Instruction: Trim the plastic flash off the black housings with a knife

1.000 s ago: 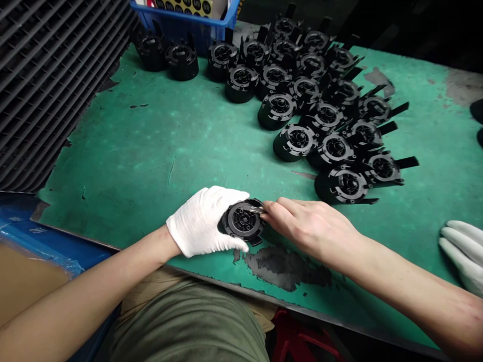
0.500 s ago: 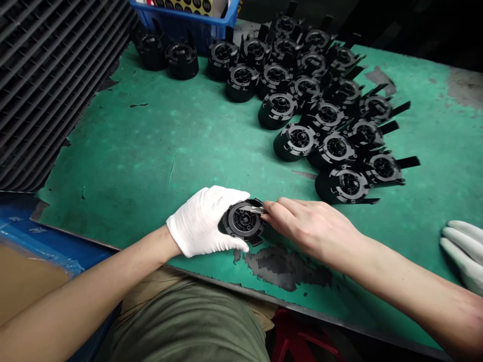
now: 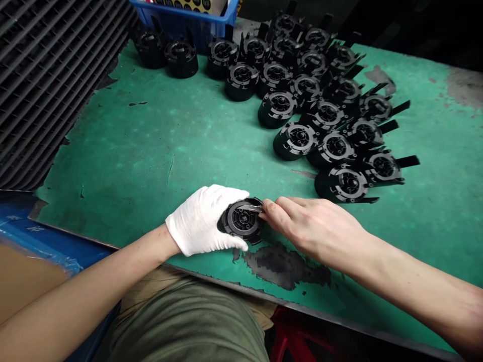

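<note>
My left hand (image 3: 206,220), in a white glove, curves round the left side of a round black plastic housing (image 3: 241,232) near the table's front edge. Its thumb and fingers lie along two sides, and the ringed face with a hub points up. My bare right hand (image 3: 302,221) pinches a slim pointed metal tool (image 3: 253,208), whose tip lies over the upper part of that face. The fingers hide the tool's rear end, so its exact kind is unclear.
Several similar black housings (image 3: 296,138) stand in rows across the green table (image 3: 151,146). Behind them sits a blue bin (image 3: 181,17) holding a sheet of round labels. A black slatted panel (image 3: 56,75) is on the left, and a red stool (image 3: 294,342) is below the edge.
Another white-gloved hand at the right edge has gone out of view. Both my hands, the housing and the metal tool keep nearly the same places.
</note>
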A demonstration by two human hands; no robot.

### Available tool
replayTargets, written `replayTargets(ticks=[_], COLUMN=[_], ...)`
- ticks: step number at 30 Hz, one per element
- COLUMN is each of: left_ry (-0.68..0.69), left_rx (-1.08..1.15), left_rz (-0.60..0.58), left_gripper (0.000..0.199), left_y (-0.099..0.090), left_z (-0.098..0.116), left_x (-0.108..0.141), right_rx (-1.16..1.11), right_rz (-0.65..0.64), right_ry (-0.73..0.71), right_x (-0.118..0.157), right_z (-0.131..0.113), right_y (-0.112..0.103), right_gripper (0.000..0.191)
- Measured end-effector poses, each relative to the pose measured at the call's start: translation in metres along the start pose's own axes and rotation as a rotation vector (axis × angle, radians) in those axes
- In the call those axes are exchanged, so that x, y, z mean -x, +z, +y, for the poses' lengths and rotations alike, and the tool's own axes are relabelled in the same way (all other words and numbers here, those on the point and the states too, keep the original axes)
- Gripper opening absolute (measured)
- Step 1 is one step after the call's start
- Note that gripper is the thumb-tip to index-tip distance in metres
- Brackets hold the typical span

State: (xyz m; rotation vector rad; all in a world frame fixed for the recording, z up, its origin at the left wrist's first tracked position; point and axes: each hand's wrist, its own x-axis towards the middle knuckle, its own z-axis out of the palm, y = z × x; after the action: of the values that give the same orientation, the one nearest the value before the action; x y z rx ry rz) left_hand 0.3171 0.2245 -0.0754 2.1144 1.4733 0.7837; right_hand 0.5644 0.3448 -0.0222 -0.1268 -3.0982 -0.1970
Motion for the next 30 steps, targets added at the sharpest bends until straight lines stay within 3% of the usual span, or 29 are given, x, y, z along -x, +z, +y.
replayTargets(ticks=[13,23,30], left_ry=[-0.007,-0.022,-0.016], left_rx=[0.011,0.007,0.007], left_rz=[-0.013,-0.019,-0.013], left_gripper=[0.092,0.090,0.090], left_y=[-0.001,-0.002,-0.002], left_z=[0.001,0.002,0.002], left_x=[0.000,-0.002,-0.001], right_rx=[0.061,-0.065,-0.100], right_rz=[0.069,0.072,0.059], right_ry=[-0.060,0.068,0.067], right_x=[-0.001,0.004,0.002], right_z=[0.006,0.001,-0.001], right_y=[0.000,0.011,0.010], right_gripper=[0.017,0.029,0.029])
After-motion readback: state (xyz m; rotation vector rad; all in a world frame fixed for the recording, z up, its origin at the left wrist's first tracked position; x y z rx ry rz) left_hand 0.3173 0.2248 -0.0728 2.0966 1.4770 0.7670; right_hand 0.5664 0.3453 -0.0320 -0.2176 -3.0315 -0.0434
